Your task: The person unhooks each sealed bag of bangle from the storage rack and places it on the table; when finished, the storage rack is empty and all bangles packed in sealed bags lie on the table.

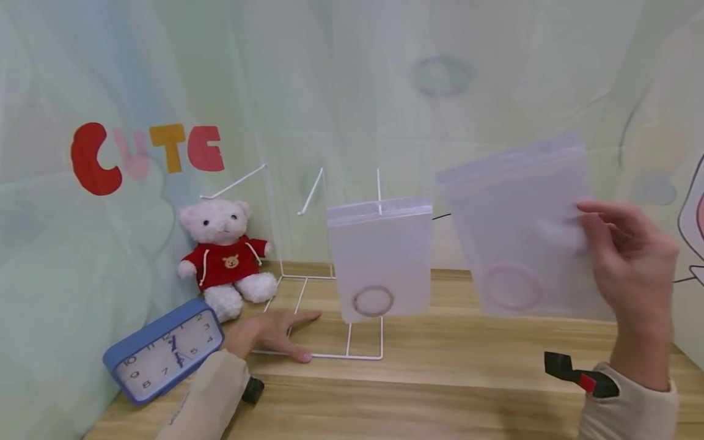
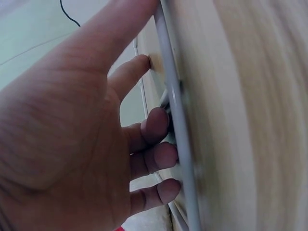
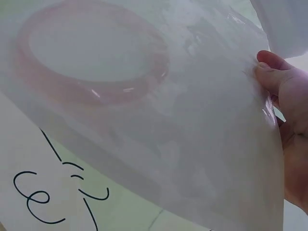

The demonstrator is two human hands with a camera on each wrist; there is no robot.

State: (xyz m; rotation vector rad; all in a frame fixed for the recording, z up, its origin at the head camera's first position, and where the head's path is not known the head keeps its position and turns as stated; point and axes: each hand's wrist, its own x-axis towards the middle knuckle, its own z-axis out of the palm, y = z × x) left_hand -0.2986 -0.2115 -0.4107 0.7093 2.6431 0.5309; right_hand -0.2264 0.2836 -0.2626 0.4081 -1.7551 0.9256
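Observation:
My right hand (image 1: 632, 263) pinches the right edge of a translucent zip bag (image 1: 522, 226), raised in front of the backdrop. Through the film of that bag (image 3: 207, 125) a pale pink ring (image 3: 96, 94) shows in the right wrist view. A second zip bag (image 1: 385, 256), with a brownish ring (image 1: 373, 301) inside, hangs at the rightmost hook (image 1: 379, 189) of a white wire rack (image 1: 352, 356). Low on the left, my left hand (image 1: 272, 333) spreads its fingers over the rack's base. Its fingertips touch near the wire (image 2: 178, 110) in the left wrist view.
A white teddy bear (image 1: 217, 223) in a red top sits behind the left hand. A blue clock (image 1: 165, 351) leans at the left, beside the left forearm. Two more rack hooks (image 1: 233, 181) stand left of the hanging bag. Behind the wooden table (image 1: 467, 366) hangs a printed curtain (image 1: 352, 73).

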